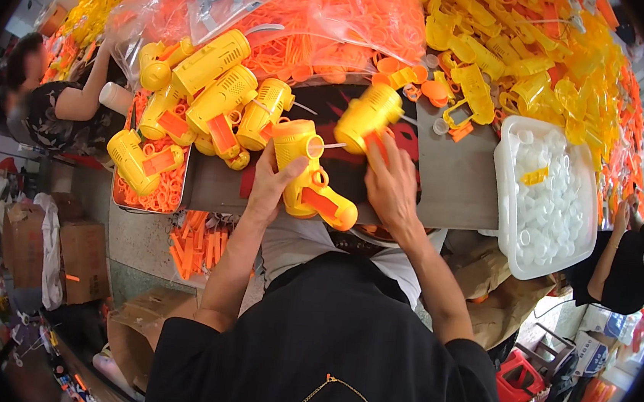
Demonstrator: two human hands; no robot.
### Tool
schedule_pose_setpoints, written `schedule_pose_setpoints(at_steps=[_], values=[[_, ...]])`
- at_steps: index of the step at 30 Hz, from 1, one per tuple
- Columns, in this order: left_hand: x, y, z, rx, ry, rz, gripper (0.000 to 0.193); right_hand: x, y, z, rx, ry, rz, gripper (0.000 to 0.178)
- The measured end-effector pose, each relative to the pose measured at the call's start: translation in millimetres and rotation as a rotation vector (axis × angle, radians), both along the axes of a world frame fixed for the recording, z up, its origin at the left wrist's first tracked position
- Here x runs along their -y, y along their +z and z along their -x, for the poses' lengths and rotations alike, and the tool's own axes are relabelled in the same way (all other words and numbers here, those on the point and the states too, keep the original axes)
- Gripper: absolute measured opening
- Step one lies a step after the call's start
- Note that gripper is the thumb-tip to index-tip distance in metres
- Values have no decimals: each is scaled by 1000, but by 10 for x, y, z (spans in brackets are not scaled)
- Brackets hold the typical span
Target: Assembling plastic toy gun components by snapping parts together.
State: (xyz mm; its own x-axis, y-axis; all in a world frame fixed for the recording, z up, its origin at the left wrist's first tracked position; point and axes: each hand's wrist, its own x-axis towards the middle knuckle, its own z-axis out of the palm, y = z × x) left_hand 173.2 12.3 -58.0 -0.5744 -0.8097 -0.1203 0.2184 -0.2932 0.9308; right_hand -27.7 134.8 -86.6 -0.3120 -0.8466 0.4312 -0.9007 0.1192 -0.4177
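Note:
My left hand (265, 184) is closed around the side of a yellow plastic toy housing (303, 170), shaped like a small hair dryer, with a round barrel and a handle bearing an orange panel. A second yellow toy housing (367, 121), smeared by motion, is in my right hand (391, 182), whose fingers close on its orange part. A thin white rod (334, 145) spans the gap between the two housings. Several similar yellow housings (223, 104) with orange panels lie heaped to the left of my left hand.
A white tub (504, 188) of small white caps, with a yellow piece on top, stands at the right. Orange parts (314, 32) in clear bags and a pile of yellow shells (504, 48) cover the far side. Orange pieces fill a tray (155, 200) at left. Other people sit at both sides.

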Motion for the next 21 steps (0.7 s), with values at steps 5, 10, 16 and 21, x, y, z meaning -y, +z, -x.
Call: schedule_pose_setpoints(at_steps=[5,10,16,21], values=[[62,104,139,42,-114,23,60,-492,191,285,-109,-317,105,50],[56,156,301,88,-162,112,59,515,617,653,-24,-46,349,20],[-12,185,223,121,-127,152,57,2068,496,979,-238,-87,67,18],[-29,244,80,82,-113,127,57,2276,387,1038,-402,-281,-103,17]])
